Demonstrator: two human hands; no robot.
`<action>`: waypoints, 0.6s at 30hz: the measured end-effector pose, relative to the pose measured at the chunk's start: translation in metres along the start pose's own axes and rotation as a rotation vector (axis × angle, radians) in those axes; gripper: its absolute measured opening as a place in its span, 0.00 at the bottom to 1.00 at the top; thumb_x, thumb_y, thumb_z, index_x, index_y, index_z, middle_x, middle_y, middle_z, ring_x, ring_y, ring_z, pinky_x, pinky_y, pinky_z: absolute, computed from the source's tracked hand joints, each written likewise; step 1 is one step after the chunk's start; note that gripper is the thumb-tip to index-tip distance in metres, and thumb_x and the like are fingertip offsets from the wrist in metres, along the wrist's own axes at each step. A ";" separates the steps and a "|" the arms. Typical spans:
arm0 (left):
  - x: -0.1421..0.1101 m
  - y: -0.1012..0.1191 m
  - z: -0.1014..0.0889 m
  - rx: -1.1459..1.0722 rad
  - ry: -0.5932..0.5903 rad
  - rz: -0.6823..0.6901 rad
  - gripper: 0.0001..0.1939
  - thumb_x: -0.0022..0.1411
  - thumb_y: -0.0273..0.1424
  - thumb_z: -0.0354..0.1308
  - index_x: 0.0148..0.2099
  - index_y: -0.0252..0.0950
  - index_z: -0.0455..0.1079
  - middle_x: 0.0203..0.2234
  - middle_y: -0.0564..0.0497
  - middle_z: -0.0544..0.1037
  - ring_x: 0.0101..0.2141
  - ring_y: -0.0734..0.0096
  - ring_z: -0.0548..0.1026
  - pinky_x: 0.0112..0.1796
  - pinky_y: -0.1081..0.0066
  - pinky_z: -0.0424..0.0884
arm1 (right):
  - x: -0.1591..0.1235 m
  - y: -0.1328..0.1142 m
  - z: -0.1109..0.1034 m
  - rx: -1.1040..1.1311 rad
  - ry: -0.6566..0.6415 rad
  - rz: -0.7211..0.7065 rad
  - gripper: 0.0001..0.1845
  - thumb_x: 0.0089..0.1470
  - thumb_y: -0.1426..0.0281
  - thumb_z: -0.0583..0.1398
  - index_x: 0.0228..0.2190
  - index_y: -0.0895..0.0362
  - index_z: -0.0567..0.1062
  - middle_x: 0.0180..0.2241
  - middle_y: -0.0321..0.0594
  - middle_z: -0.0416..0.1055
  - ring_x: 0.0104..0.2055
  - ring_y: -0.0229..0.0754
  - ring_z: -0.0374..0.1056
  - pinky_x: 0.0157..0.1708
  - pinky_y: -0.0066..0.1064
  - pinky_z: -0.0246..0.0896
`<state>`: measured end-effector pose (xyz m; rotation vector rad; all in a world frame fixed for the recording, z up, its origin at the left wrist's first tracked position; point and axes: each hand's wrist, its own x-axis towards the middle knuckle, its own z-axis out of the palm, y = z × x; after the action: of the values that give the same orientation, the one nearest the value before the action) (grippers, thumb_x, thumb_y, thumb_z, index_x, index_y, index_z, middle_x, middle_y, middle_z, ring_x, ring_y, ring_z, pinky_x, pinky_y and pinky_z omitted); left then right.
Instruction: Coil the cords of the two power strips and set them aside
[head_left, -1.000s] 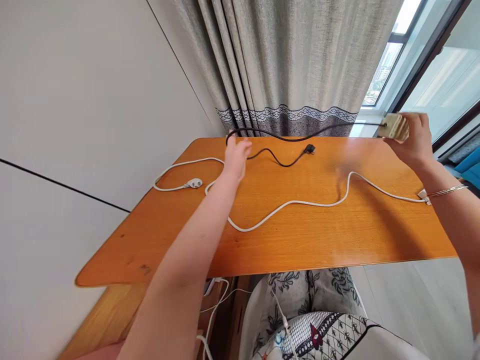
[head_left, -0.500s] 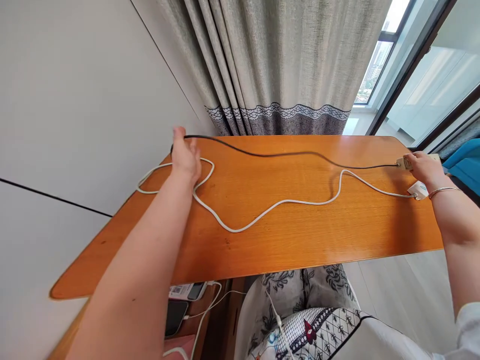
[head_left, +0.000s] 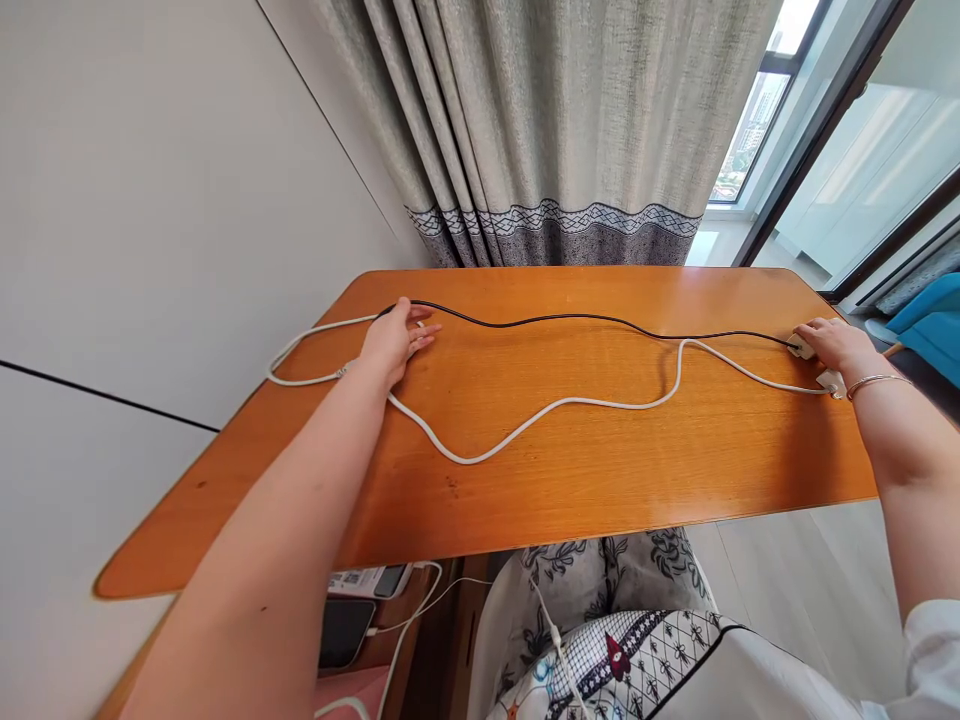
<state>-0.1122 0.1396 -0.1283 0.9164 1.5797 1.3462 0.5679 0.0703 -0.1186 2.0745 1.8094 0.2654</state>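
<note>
The left hand [head_left: 397, 338], at ten o'clock, has fingers against the black cord [head_left: 562, 317], grip unclear; at three, the right hand's [head_left: 836, 345] fingers grasp a pale block [head_left: 801, 347]. Seven o'clock's printed label [head_left: 356, 582] is illegible.

A big pale wall [head_left: 150, 200] stands left of the wooden table [head_left: 600, 480]. Behind the table hangs a long gray curtain [head_left: 585, 120] with a patterned band. Behind the table's right end, bright daylight comes through a window [head_left: 757, 120]. Pale floor [head_left: 780, 560] shows below the table's right side.
</note>
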 end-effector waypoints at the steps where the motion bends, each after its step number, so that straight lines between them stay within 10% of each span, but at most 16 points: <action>1: 0.001 -0.002 0.000 0.018 -0.009 -0.003 0.25 0.77 0.42 0.41 0.35 0.34 0.70 0.50 0.42 0.79 0.47 0.64 0.80 0.53 0.63 0.69 | 0.001 -0.001 -0.001 0.014 0.005 0.001 0.22 0.57 0.82 0.57 0.49 0.57 0.80 0.53 0.61 0.75 0.52 0.52 0.73 0.46 0.40 0.66; 11: -0.023 -0.018 0.024 0.178 -0.372 -0.061 0.21 0.62 0.47 0.62 0.27 0.35 0.71 0.28 0.43 0.81 0.29 0.64 0.80 0.46 0.56 0.76 | 0.017 -0.054 -0.047 0.206 0.135 -0.080 0.28 0.54 0.79 0.57 0.55 0.56 0.75 0.62 0.53 0.69 0.62 0.54 0.67 0.52 0.43 0.68; 18: -0.105 -0.023 0.081 0.573 -0.677 0.505 0.17 0.62 0.43 0.58 0.46 0.37 0.75 0.44 0.43 0.83 0.44 0.57 0.82 0.51 0.55 0.77 | -0.033 -0.186 -0.083 0.429 0.479 -0.712 0.22 0.56 0.77 0.56 0.51 0.59 0.78 0.59 0.54 0.73 0.61 0.57 0.70 0.61 0.52 0.66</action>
<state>0.0022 0.0694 -0.1413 1.9805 1.2285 0.7265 0.3614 0.0705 -0.1129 1.5156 2.9771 0.1899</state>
